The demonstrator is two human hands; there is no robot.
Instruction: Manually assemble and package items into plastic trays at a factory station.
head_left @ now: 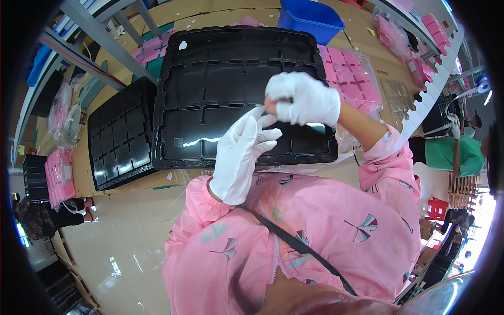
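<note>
two white-gloved hands meet above the near edge of the large black compartment tray point(236, 89), which lies on the table point(367, 31) straight ahead at twelve o'clock. the right hand point(307, 98) is closed, its fingers pinching the glove fabric at the fingertips of the left hand point(242, 155), whose fingers point up and lie loosely together; it looks like the left glove is being tugged or adjusted. neither hand holds any part. every compartment of the large tray that shows is empty, so by my reading the tray work itself has not begun or is paused, and all filling is left to do. a second, smaller black tray point(118, 136) sits at nine o'clock of the first, just beside it, also empty. bags of pink parts point(349, 79) lie at two o'clock, touching the large tray's right edge, and a blue bin point(310, 18) stands beyond at one o'clock.
</note>
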